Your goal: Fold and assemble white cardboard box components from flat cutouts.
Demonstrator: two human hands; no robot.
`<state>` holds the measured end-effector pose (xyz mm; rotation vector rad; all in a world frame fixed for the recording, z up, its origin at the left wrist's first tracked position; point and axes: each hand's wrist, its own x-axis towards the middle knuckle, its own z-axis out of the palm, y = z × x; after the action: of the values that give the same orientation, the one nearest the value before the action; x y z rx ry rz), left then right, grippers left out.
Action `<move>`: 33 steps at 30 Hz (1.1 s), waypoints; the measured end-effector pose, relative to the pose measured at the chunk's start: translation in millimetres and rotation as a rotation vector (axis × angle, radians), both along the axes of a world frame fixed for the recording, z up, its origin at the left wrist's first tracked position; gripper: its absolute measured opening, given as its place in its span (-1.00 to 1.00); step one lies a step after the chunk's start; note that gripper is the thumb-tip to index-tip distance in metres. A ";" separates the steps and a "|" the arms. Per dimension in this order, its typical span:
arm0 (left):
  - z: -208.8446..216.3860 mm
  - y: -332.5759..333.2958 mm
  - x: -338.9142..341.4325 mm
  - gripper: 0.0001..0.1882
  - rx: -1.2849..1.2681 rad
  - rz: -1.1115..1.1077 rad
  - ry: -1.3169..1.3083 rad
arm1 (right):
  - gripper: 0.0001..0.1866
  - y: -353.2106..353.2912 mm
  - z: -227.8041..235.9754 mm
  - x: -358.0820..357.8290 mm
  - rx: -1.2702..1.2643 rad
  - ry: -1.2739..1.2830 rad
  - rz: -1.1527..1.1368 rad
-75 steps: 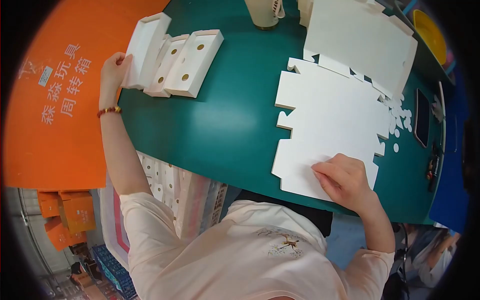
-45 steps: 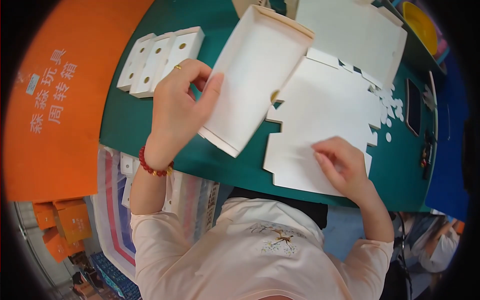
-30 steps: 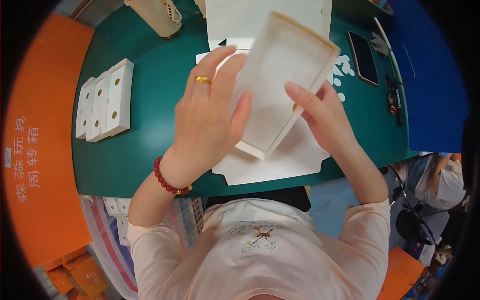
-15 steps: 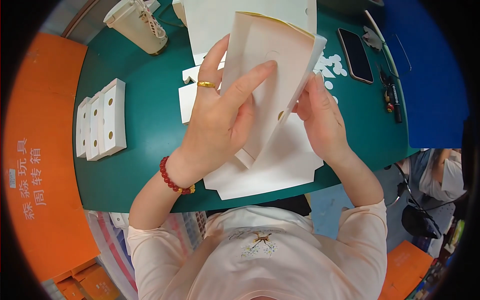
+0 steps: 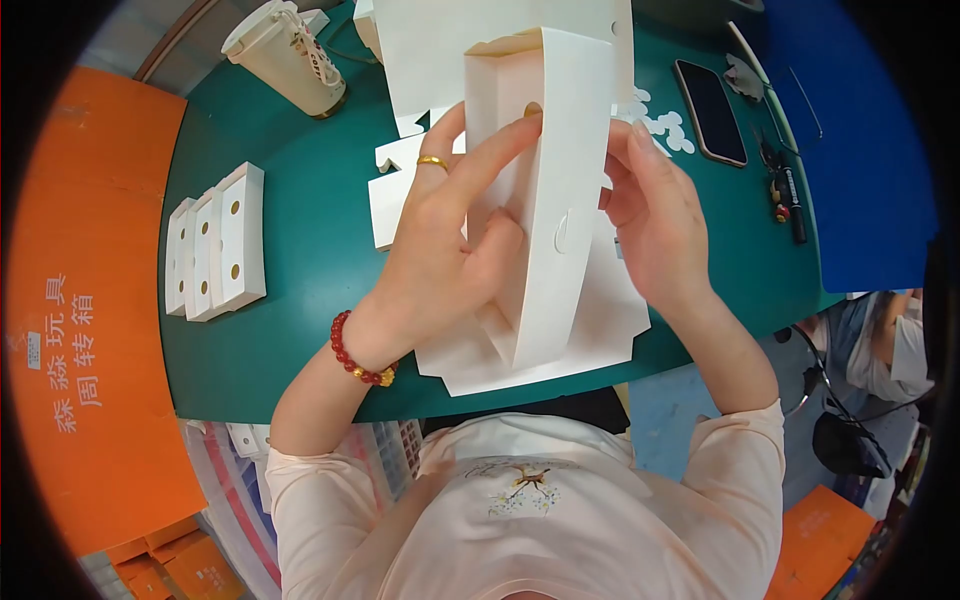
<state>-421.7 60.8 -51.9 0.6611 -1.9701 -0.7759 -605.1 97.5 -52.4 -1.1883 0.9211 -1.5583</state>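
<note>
A white cardboard box (image 5: 575,190), long, narrow and open on one side, is held up and tilted in front of me. My left hand (image 5: 435,235), with a gold ring and a red bead bracelet, grips its left part. The left index fingertip presses by a round hole inside the box. On the wall facing me is a partly cut round tab (image 5: 562,231). Beside the box's right edge is my right hand (image 5: 660,215), its fingers curled and the tips partly hidden behind the box. Underneath lies a flat white card blank (image 5: 530,378).
White boxes with round holes (image 5: 215,245) stand at the left, near an orange crate (image 5: 90,300). A lidded cup (image 5: 290,62) is at the back left. Small white discs (image 5: 670,130), a phone (image 5: 710,110) and a black pen (image 5: 793,205) lie at the right.
The box has turned, so its right outer wall now faces me. My right hand has shifted slightly right and away from the box's edge. The left index finger stays inside the box.
</note>
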 end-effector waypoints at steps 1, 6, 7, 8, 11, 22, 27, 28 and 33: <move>2.9 -1.5 1.2 -0.31 0.074 -0.033 -0.028 | -0.60 -2.6 -1.5 -6.9 -0.005 0.041 0.048; 10.3 -10.2 7.6 -0.35 0.446 -0.169 -0.023 | -0.68 -12.5 -6.5 -18.5 -0.079 0.310 0.011; 10.4 -11.6 10.2 -0.36 0.480 -0.191 -0.092 | -0.70 -13.7 -5.8 -18.8 -0.073 0.304 0.020; 10.5 -12.6 13.0 -0.34 0.512 -0.213 -0.162 | -0.71 -14.0 -5.6 -18.9 -0.068 0.297 0.028; 9.5 -13.7 18.5 -0.35 0.607 -0.377 -0.022 | -0.76 -16.4 -12.3 -19.1 -0.140 0.270 0.059; -12.2 -34.5 38.0 -0.34 1.263 -0.534 0.278 | -0.80 -9.7 -1.3 -13.3 -0.125 0.319 0.040; -10.0 -41.8 33.7 -0.36 1.145 -0.584 0.218 | -0.80 -9.2 -2.0 -17.1 -0.259 0.434 -0.003; -9.8 -42.5 32.0 -0.37 1.115 -0.595 0.207 | -0.80 -9.6 -2.7 -19.3 -0.256 0.430 -0.009; 13.4 -42.2 10.5 -0.40 0.903 -0.555 0.035 | -0.81 -10.5 -6.9 -27.7 -0.340 0.669 -0.163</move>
<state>-411.2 18.5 -38.6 0.5768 -1.7173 -2.0544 -632.8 87.0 -59.3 -1.9903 1.2272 -1.4989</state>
